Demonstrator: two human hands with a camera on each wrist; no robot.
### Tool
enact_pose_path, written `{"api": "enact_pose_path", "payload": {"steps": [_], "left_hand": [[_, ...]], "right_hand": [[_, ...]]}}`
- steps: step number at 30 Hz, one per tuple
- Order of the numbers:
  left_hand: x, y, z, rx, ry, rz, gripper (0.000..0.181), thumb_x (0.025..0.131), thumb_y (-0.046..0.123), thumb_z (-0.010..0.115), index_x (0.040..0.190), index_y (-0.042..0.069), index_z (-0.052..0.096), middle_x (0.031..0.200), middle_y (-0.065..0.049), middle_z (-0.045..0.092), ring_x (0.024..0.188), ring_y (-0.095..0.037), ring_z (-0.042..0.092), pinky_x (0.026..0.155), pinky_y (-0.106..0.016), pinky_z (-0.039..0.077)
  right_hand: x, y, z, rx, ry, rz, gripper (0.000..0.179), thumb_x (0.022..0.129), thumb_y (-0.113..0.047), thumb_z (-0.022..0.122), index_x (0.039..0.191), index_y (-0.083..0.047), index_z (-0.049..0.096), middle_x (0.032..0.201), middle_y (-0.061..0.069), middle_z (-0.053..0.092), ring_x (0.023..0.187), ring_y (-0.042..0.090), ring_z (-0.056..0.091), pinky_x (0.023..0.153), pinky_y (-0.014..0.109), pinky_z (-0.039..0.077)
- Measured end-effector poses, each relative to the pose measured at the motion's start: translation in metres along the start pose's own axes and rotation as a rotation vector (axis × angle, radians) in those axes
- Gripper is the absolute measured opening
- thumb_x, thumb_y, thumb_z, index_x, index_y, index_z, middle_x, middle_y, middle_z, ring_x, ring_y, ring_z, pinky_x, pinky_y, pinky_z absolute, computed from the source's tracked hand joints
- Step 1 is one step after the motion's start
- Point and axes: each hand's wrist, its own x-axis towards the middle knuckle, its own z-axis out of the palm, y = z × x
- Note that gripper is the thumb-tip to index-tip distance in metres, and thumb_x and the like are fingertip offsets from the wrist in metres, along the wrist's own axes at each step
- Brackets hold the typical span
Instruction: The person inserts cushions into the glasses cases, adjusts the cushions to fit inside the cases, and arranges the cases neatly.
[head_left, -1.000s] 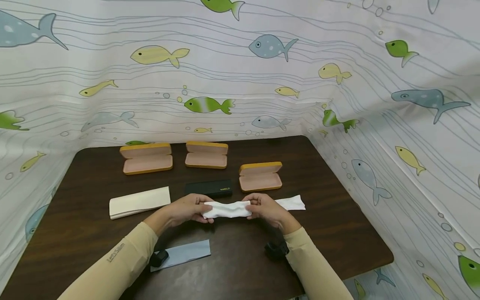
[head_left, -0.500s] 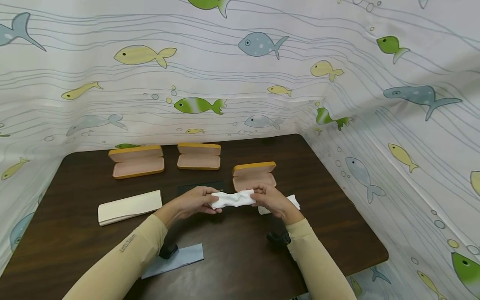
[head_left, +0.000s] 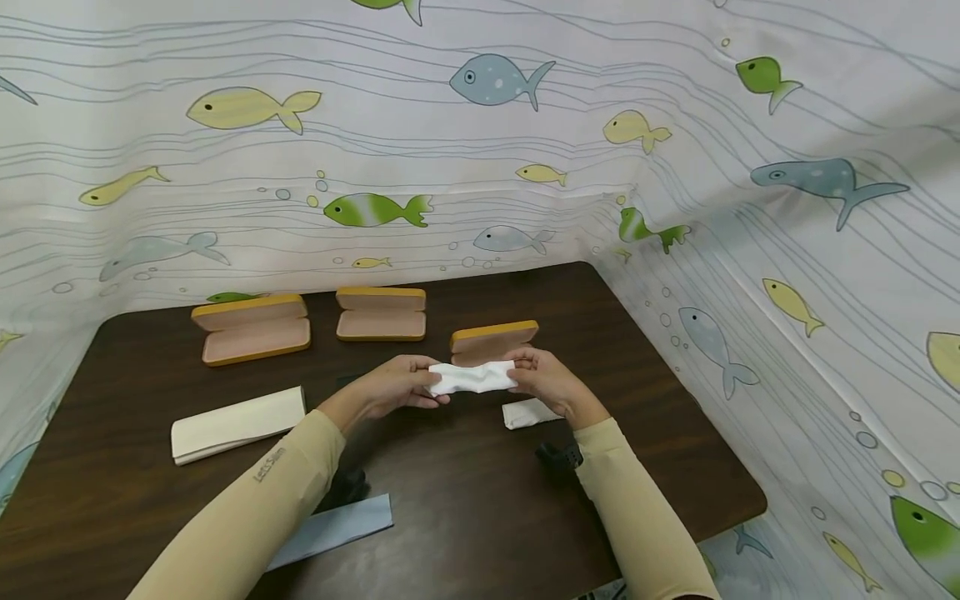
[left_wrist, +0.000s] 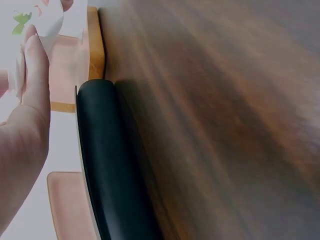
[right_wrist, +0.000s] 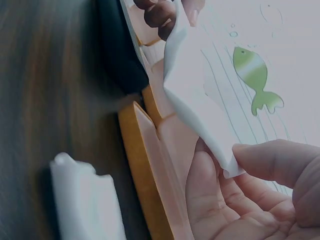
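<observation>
A folded white cloth (head_left: 472, 377) is stretched level between both hands, above the table. My left hand (head_left: 397, 384) pinches its left end, and my right hand (head_left: 551, 383) pinches the other end between thumb and fingers, as the right wrist view shows up close. Just behind the cloth stands an open yellow glasses case (head_left: 495, 333) with a pink lining, its lower tray partly hidden. A second folded white cloth (head_left: 527, 412) lies on the table below my right hand. The dark case (left_wrist: 107, 150) is mostly covered by my left hand in the head view.
Two more open yellow cases, one at far left (head_left: 255, 329) and one at centre back (head_left: 381, 314), stand along the rear. A folded cream cloth (head_left: 238, 423) lies at left; a light blue cloth (head_left: 337, 529) sits partly under my left forearm. Fish-print curtain (head_left: 375, 167) borders the table.
Both hands have moved forward and slightly right with the white cloth, toward the right-hand yellow case. The head view has turned a little to the right.
</observation>
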Motion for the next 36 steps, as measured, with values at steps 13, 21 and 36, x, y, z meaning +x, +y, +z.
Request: {"api": "enact_pose_path", "payload": {"steps": [13, 21, 36], "left_hand": [[0.021, 0.006, 0.000, -0.045, 0.073, -0.015, 0.037, 0.106, 0.007, 0.051, 0.137, -0.011, 0.043, 0.115, -0.021, 0.063, 0.093, -0.019, 0.072, 0.084, -0.029, 0.059], [0.033, 0.006, 0.006, -0.087, 0.140, -0.048, 0.037, 0.108, 0.008, 0.046, 0.140, -0.009, 0.040, 0.118, -0.023, 0.059, 0.095, -0.020, 0.072, 0.084, -0.031, 0.059], [0.045, 0.014, 0.016, -0.089, 0.176, -0.119, 0.050, 0.110, 0.016, 0.042, 0.151, -0.009, 0.029, 0.146, -0.029, 0.038, 0.122, -0.035, 0.061, 0.100, -0.042, 0.053]], "right_hand": [[0.021, -0.007, -0.023, 0.024, 0.028, 0.050, 0.030, 0.103, 0.002, 0.053, 0.133, 0.006, 0.052, 0.106, 0.010, 0.059, 0.090, 0.018, 0.062, 0.078, 0.026, 0.057], [0.032, -0.005, -0.030, 0.022, 0.038, 0.058, 0.029, 0.103, 0.003, 0.053, 0.132, 0.008, 0.052, 0.107, 0.011, 0.057, 0.087, 0.018, 0.061, 0.074, 0.024, 0.057], [0.037, -0.002, -0.041, -0.046, 0.092, 0.108, 0.034, 0.104, 0.000, 0.052, 0.137, 0.007, 0.051, 0.112, 0.015, 0.053, 0.090, 0.020, 0.058, 0.078, 0.027, 0.057]]}}
